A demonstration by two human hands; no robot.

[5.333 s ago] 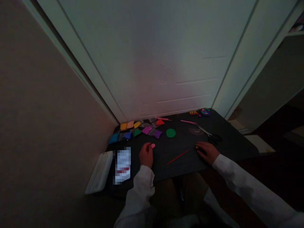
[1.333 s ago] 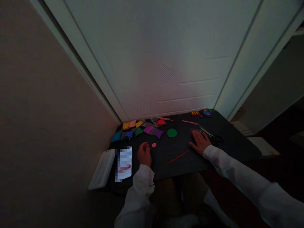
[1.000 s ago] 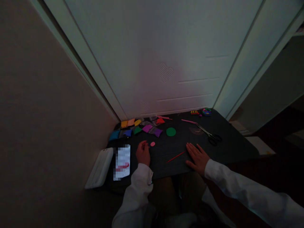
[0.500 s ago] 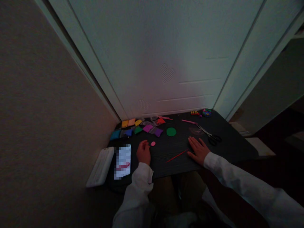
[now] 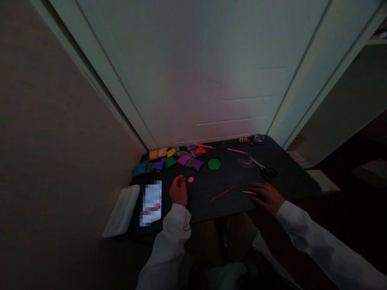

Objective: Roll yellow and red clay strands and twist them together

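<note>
My left hand [image 5: 178, 191] rests on the dark table with its fingers curled together. What it holds, if anything, is too small and dim to make out. Just right of its fingertips lies a flat pink disc [image 5: 190, 179]. My right hand [image 5: 267, 197] is low over the table's right side, palm down, its thumb and fingers apart. A thin yellow strip [image 5: 248, 192] pokes out to the left from beside its fingertips; the far end is hidden. Between the hands a thin red strip [image 5: 222, 194] lies slantwise. Further back is a flat green disc [image 5: 214, 164].
Black-handled scissors [image 5: 261, 166] lie at the right, near a pink strip [image 5: 237, 151]. Several coloured packets [image 5: 184, 160] line the back left. A lit phone [image 5: 152, 203] and a white box-like object [image 5: 121, 211] sit at left. Small colourful pieces [image 5: 259, 139] stand at the back right.
My right hand has shifted right and lifted from its flat pose, uncovering the yellow strip. The left hand keeps its curled pose beside the pink disc. The whole view has shifted slightly.
</note>
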